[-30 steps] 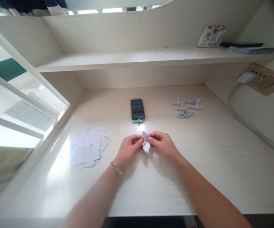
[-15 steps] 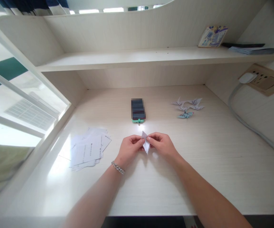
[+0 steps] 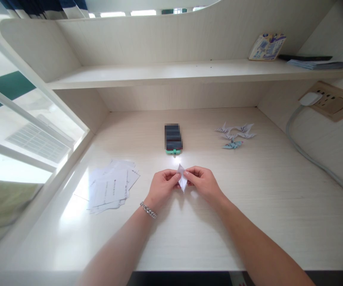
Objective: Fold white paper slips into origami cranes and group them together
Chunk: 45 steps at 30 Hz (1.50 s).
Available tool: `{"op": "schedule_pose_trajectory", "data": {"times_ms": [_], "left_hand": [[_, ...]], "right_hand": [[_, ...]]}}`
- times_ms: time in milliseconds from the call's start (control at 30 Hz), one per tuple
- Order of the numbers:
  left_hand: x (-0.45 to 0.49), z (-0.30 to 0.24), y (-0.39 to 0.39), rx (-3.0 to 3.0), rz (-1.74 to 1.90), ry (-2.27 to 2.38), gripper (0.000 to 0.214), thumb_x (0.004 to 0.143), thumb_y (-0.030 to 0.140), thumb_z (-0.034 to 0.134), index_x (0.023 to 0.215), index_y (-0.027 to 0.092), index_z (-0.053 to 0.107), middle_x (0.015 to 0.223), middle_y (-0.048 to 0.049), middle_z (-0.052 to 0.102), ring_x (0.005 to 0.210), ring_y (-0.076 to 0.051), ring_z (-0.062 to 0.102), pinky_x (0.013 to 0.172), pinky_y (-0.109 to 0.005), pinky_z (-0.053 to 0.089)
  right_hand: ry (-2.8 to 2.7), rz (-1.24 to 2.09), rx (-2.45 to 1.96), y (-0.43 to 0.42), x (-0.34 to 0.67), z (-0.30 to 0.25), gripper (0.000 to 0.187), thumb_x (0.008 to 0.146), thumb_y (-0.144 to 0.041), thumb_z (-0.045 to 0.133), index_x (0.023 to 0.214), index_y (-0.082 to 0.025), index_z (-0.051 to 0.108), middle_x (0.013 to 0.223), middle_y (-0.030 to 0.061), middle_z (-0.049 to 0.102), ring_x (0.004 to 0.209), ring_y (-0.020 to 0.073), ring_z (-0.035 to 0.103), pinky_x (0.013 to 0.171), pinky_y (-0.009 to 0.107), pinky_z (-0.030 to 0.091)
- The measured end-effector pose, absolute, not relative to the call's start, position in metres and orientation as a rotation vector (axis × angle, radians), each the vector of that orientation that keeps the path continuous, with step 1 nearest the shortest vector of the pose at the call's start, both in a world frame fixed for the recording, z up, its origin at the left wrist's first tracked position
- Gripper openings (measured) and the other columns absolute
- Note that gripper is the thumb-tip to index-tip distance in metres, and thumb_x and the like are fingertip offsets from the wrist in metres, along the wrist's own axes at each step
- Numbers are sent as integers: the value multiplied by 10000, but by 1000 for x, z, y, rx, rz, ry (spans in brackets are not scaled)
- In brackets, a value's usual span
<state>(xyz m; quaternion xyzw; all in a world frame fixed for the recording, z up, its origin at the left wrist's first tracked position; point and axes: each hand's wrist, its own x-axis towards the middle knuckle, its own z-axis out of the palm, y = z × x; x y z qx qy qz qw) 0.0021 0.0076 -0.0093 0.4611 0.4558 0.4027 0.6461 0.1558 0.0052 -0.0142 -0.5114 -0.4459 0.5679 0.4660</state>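
A small white sheet of folded paper (image 3: 182,183), shaped like a narrow diamond, stands between my hands above the desk. My left hand (image 3: 164,184) pinches its left edge between thumb and fingers; a silver chain bracelet circles that wrist. From the other side, my right hand (image 3: 202,179) grips the right edge, thumb on the near face. The fingertips behind the paper are partly hidden. Beyond my hands lies a phone-like object (image 3: 173,137), blurred out, with a green lower edge. Several white folded paper cranes (image 3: 244,129) and a blue one (image 3: 232,144) sit at the back right.
Loose printed paper sheets (image 3: 108,188) lie overlapping on the left of the desk (image 3: 266,182). A shelf (image 3: 153,73) spans the back, with a small packet (image 3: 267,47) on it. At right, a grey cable (image 3: 296,147) hangs from a wall socket (image 3: 332,100).
The folded paper has turned slightly in my fingers, its lower tip shifting a little to the left. Both hands keep their grip in nearly the same place.
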Motion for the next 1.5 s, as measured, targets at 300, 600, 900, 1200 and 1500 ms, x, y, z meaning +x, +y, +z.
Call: {"op": "schedule_pose_trajectory", "data": {"times_ms": [300, 600, 900, 1200, 1500], "left_hand": [[1, -9, 8, 1019, 918, 1023, 327, 713, 374, 678, 894, 102, 668, 859, -125, 692, 751, -203, 648, 716, -344, 509], [4, -8, 7, 1005, 928, 1015, 301, 732, 397, 652, 833, 113, 666, 784, -86, 666, 692, -154, 596, 640, -280, 468], [3, -2, 4, 1026, 732, 975, 283, 700, 394, 670, 711, 113, 644, 642, -44, 585, 555, -104, 510, 522, -231, 398], [1, -3, 5, 1045, 649, 954, 212, 684, 322, 676, 677, 115, 628, 632, -34, 574, 542, -95, 504, 513, -230, 385], [-1, -5, 6, 1071, 641, 971, 227, 672, 340, 682, 694, 117, 644, 653, -50, 591, 559, -111, 524, 513, -237, 411]], "right_hand": [[-1109, 1359, -1280, 4, 154, -12, 255, 699, -406, 673, 739, -155, 681, 669, 34, 656, 603, 144, 583, 586, 275, 474], [-1190, 1348, -1287, 5, 157, -11, 261, 702, -411, 665, 751, -154, 679, 696, 44, 667, 645, 169, 599, 612, 294, 472], [-1248, 1244, -1283, 7, 165, -8, 226, 723, -342, 632, 864, -177, 698, 854, 70, 695, 790, 205, 625, 705, 328, 483], [-1161, 1283, -1252, 7, 169, -5, 199, 648, -273, 696, 819, -172, 680, 786, 60, 694, 761, 200, 637, 680, 317, 497], [-1138, 1325, -1217, 5, 167, 0, 167, 658, -256, 664, 804, -176, 667, 778, 56, 696, 764, 204, 647, 685, 329, 519]]}}
